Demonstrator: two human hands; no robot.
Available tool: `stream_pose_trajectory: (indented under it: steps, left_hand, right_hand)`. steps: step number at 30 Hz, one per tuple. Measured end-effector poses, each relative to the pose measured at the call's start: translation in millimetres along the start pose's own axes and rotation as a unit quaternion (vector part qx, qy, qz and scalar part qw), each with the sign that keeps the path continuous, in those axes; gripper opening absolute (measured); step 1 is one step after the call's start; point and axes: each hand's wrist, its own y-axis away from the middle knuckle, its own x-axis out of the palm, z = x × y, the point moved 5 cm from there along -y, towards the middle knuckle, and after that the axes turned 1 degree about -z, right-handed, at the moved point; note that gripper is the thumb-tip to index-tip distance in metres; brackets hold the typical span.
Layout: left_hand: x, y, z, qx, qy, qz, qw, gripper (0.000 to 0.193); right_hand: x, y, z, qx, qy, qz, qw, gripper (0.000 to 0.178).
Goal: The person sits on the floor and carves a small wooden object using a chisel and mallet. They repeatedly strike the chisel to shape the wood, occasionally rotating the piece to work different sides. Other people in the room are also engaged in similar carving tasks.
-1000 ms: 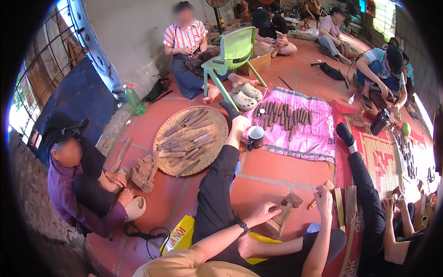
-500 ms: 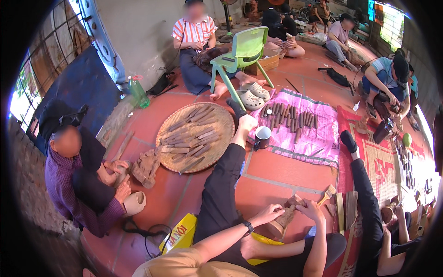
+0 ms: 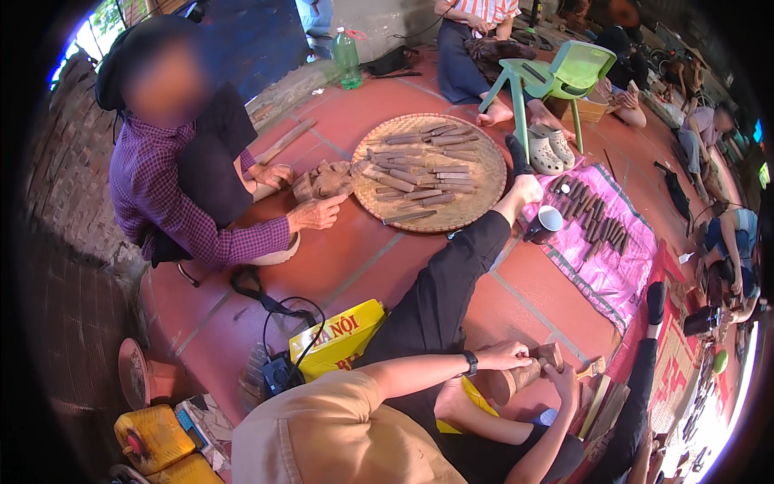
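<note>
A brown wood carving (image 3: 522, 376) with a wide rounded base lies across my lap. My right hand (image 3: 562, 381) is closed round its narrower, blocky upper end. Bent and pressed together, the fingers of my left hand (image 3: 504, 355) are at the carving's upper side; a small tool between them cannot be made out. A dark watch (image 3: 471, 363) is on my left wrist. Just right of my right hand lies a flat brush (image 3: 594, 367) with a pale wooden handle.
A round woven tray (image 3: 379, 214) holds several wooden-handled tools. More tools lie on a pink cloth (image 3: 592, 278) beside a dark mug (image 3: 544, 224). At left, a person in a checked shirt (image 3: 173, 189) handles a rough wood block (image 3: 321, 182). A yellow bag (image 3: 347, 335) lies by my leg.
My view has swung to the left, bringing yellow containers at lower left into sight. The person at left has reached a hand toward the wood block. My hands stay at the carving.
</note>
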Motion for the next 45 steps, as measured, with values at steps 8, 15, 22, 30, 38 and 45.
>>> stream_pose_trajectory:
  steps: [8, 15, 22, 30, 38, 45]
  left_hand:
    - [-13, -10, 6, 0.033, 0.035, -0.107, 0.993, 0.033]
    - [-43, -24, 16, 0.004, 0.224, -0.18, 0.958, 0.028]
    - [-54, -4, -11, 0.045, 0.02, -0.198, 0.979, 0.053]
    - [-35, -9, -50, 0.081, -0.097, -0.167, 0.978, 0.083]
    - [-33, -14, -9, 0.074, -0.122, -0.156, 0.977, 0.085]
    - [-26, -12, -14, 0.045, -0.095, -0.133, 0.986, 0.085]
  right_hand:
    - [13, -6, -4, 0.0, -0.112, -0.046, 0.993, 0.035]
    - [20, -13, 0, 0.028, -0.125, -0.136, 0.982, 0.042]
    - [19, -15, -18, 0.06, -0.231, -0.173, 0.956, 0.038]
    - [-13, -8, -64, 0.005, -0.085, -0.097, 0.992, 0.042]
    - [-160, 92, -8, -0.003, -0.285, -0.525, 0.802, 0.024]
    - [-156, 113, -82, 0.024, -0.469, -0.505, 0.724, 0.016]
